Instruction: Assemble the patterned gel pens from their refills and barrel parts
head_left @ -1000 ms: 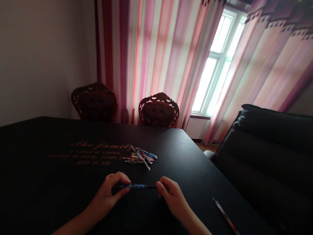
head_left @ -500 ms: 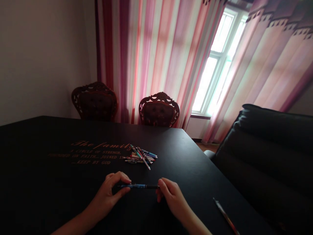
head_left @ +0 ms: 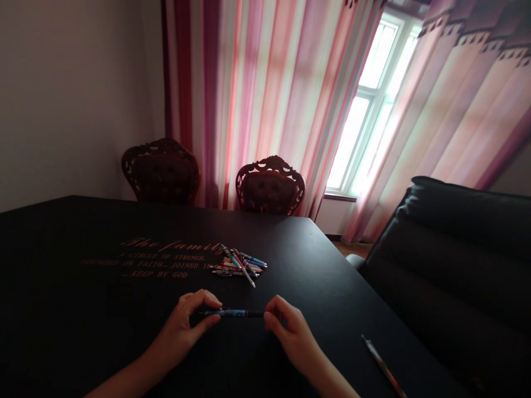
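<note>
A slim pen (head_left: 233, 313), blue on its left part and black on its right, is held level just above the dark table. My left hand (head_left: 188, 318) pinches its blue end between thumb and fingers. At the black end, the thumb and forefinger of my right hand (head_left: 288, 320) close on the tip, which they hide. Just beyond my hands lies a loose pile of pens (head_left: 240, 264) in several colours, crossing one another. Off to the right of my right hand, a single pen (head_left: 382, 364) with a silver and reddish barrel rests on the table.
Gold lettering (head_left: 166, 257) marks the black table top (head_left: 74, 320) left of the pile. Two carved chairs stand behind the far edge, one left (head_left: 164, 174) and one nearer the middle (head_left: 271, 188). A black leather armchair (head_left: 456, 265) stands along the right side.
My right hand has shifted slightly left, and its thumb and forefinger have changed their position on the black end. My left hand and the pile look the same.
</note>
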### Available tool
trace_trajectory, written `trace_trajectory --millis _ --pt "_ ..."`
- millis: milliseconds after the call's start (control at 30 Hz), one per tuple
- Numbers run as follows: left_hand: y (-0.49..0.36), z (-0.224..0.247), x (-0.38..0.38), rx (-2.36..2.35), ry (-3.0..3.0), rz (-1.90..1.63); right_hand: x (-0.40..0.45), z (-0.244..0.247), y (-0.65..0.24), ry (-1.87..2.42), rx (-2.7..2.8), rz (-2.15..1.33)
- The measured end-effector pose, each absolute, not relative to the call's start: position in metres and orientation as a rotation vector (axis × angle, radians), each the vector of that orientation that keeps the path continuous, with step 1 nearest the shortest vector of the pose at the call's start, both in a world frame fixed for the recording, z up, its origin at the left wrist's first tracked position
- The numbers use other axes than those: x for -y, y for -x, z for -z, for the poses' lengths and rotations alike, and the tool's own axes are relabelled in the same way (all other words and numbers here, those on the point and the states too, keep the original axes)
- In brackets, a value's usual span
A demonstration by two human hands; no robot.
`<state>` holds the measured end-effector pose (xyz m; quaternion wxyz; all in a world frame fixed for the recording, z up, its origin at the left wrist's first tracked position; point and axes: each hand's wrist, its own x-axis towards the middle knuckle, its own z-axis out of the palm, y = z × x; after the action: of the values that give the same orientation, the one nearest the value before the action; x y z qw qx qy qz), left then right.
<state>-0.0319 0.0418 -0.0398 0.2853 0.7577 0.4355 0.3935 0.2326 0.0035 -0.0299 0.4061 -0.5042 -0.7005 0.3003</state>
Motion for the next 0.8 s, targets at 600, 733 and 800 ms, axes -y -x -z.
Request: trace_trajectory --millis 600,733,800 --pt "0.033 0.034 -0.036 -0.997 -2.357 -1.054 -0.008 0.041 -0.234 1.310 1.725 -0.859" --pt "0.032 0.029 -0.033 -0.945 -2.486 -1.073 -0.010 0.046 -0.233 1.265 1.656 -1.011" --pt "0.032 0.028 -0.034 -0.941 -2.501 -1.072 -0.010 0.045 -0.232 1.239 1.626 -1.026"
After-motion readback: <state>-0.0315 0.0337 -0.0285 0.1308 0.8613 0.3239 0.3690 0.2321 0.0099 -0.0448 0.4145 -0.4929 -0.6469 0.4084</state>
